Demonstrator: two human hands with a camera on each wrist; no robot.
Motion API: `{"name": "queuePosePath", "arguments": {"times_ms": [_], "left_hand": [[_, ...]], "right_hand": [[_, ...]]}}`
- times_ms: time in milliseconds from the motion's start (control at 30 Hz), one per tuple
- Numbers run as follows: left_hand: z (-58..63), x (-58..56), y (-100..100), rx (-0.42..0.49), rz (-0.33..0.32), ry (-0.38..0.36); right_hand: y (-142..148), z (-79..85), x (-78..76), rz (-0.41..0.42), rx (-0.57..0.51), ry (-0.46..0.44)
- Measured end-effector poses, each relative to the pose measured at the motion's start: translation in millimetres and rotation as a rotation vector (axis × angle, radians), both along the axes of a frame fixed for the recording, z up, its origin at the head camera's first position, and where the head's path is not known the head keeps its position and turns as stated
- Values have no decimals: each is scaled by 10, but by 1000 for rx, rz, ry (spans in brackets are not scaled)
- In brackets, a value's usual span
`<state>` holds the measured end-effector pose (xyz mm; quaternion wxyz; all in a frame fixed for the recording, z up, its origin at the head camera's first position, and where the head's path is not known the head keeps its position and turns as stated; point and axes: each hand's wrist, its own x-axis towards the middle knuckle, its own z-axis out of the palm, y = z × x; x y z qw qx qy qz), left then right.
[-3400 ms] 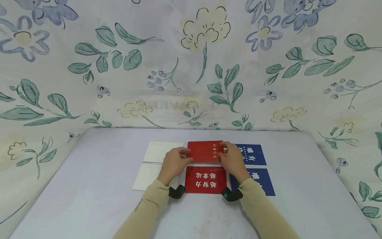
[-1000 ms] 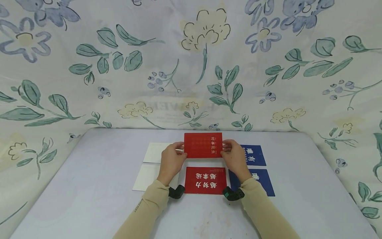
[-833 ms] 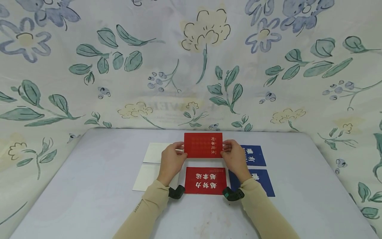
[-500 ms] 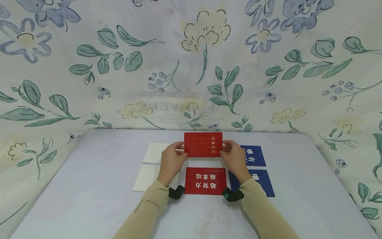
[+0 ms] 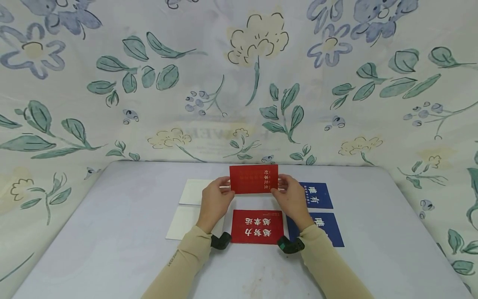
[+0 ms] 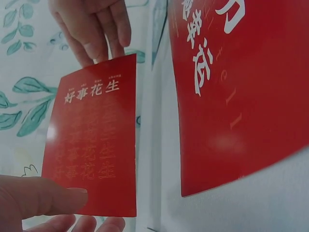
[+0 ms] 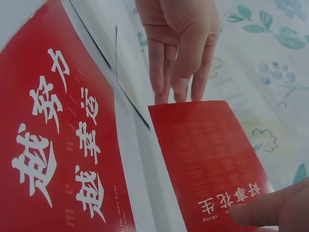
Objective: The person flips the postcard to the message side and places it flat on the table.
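Beige sleeves (image 5: 190, 255), 1 darkly lettered, meet 2 black wrist cameras (image 5: 222, 241).

A red card (image 5: 252, 179) with pale characters along one short end stands tilted between fingers (image 6: 67, 197)

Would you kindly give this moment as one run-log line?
left hand: pinches red card above table | right hand: pinches same card | second red card: flat on table | white cards: left | blue cards: right
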<state>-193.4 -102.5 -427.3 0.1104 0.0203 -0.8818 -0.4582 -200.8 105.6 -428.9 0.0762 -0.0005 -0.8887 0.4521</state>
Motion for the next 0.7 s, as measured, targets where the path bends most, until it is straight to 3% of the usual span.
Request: {"name": "queuePosePath", "arguments": {"times_ms": [700], "left_hand": [[-5,-7,-5,60,18,47]], "right_hand": [[0,-4,-7,-39,-28,24]]}}
